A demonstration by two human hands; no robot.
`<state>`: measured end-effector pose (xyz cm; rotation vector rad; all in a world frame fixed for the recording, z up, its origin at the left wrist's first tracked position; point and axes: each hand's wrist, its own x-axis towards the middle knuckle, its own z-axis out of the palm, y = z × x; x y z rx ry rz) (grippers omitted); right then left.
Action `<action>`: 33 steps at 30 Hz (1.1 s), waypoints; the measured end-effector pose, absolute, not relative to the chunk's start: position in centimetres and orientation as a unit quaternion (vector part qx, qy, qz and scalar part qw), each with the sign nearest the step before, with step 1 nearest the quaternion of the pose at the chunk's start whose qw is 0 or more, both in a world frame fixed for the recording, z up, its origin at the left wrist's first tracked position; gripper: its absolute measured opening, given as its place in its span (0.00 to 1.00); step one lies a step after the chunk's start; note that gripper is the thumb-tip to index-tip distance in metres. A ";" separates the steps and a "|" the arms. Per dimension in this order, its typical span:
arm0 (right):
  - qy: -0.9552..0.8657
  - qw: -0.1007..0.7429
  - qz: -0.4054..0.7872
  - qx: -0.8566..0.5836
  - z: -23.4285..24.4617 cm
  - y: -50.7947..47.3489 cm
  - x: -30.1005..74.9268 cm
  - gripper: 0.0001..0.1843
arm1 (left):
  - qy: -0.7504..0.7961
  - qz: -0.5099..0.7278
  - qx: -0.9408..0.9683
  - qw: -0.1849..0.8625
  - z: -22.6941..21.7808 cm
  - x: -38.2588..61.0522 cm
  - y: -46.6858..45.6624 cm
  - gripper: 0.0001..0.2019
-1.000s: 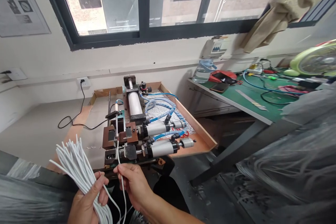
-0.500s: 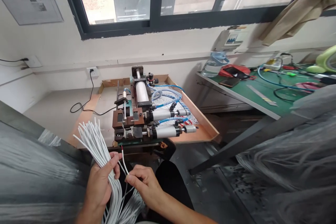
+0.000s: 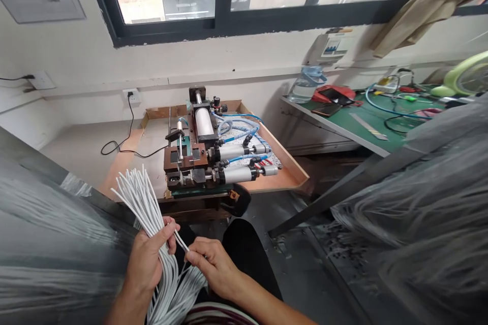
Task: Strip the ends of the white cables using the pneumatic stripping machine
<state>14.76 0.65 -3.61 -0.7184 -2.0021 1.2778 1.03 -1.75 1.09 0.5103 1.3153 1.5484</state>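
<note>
My left hand (image 3: 147, 261) is closed around a thick bundle of white cables (image 3: 142, 202), whose cut ends fan out above the fist. Below the fist the bundle bends down toward my lap, where more white cable lies. My right hand (image 3: 213, 264) pinches a white cable (image 3: 182, 241) between thumb and fingers. That cable runs up from the pinch to my left fingertips, and its end is hidden there. Just beyond both hands stands a pneumatic machine (image 3: 186, 158) with silver cylinders and brown blocks; neither hand touches it.
A wooden-edged bench (image 3: 287, 171) carries the machine and its blue air hoses (image 3: 244, 127). To the right, a green table (image 3: 343, 124) holds a water jug (image 3: 305, 86), a red bag and wires. Plastic-wrapped cable stacks (image 3: 438, 223) flank me. A black cord (image 3: 131, 155) crosses the bench.
The cable in my right hand has a red-and-white end standing up beside my left fingers earlier; now that end is out of sight at the left hand. The camera view has shifted slightly.
</note>
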 end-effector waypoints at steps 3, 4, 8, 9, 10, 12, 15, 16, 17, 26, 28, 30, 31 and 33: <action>-0.757 0.309 0.514 -0.260 -3.7 1.4 15.1 0.17 | 0.544 0.639 0.206 0.503 0.6 0.8 -1.1 0.05; -0.759 0.297 0.519 -0.257 -3.8 1.7 15.3 0.18 | 0.546 0.639 0.201 0.504 0.4 0.7 -0.9 0.05; -0.815 0.194 0.441 -0.323 -6.0 2.8 16.5 0.18 | 0.557 0.644 0.166 0.496 -0.2 -0.2 -0.3 0.05; -0.831 0.145 0.392 -0.367 -6.9 3.0 16.9 0.17 | 0.561 0.647 0.157 0.493 -0.3 -0.4 -0.2 0.05; -0.839 0.093 0.340 -0.414 -7.8 3.3 17.3 0.16 | 0.563 0.648 0.147 0.490 -0.4 -0.7 0.0 0.05; -0.834 0.017 0.268 -0.482 -9.2 3.9 17.9 0.15 | 0.567 0.649 0.129 0.491 -0.7 -1.1 0.3 0.06; -0.825 0.013 0.248 -0.507 -9.3 5.0 17.6 0.16 | 0.568 0.645 0.109 0.500 -1.1 -1.5 0.8 0.06; -0.825 0.030 0.252 -0.505 -8.8 5.3 17.1 0.16 | 0.567 0.644 0.104 0.503 -1.2 -1.6 1.0 0.07; -0.825 0.055 0.262 -0.498 -8.1 5.5 16.4 0.16 | 0.567 0.643 0.100 0.506 -1.4 -1.7 1.1 0.07; -0.822 0.217 0.442 -0.288 -8.1 4.2 9.3 0.16 | 0.562 0.630 0.095 0.528 -1.8 -3.4 1.1 0.14; -0.802 0.174 0.425 -0.381 -9.6 4.7 9.9 0.15 | 0.567 0.647 0.087 0.503 -2.1 -4.0 1.4 0.14; -0.776 0.150 0.389 -0.473 -10.2 5.1 11.0 0.14 | 0.559 0.661 0.061 0.496 -2.4 -4.3 1.8 0.12; -0.764 0.159 0.386 -0.491 -10.2 5.1 11.4 0.17 | 0.554 0.668 0.042 0.495 -2.5 -4.3 2.0 0.10; -0.736 0.209 0.462 -0.448 -9.8 4.6 11.4 0.25 | 0.535 0.682 0.009 0.499 -2.6 -3.8 2.5 0.08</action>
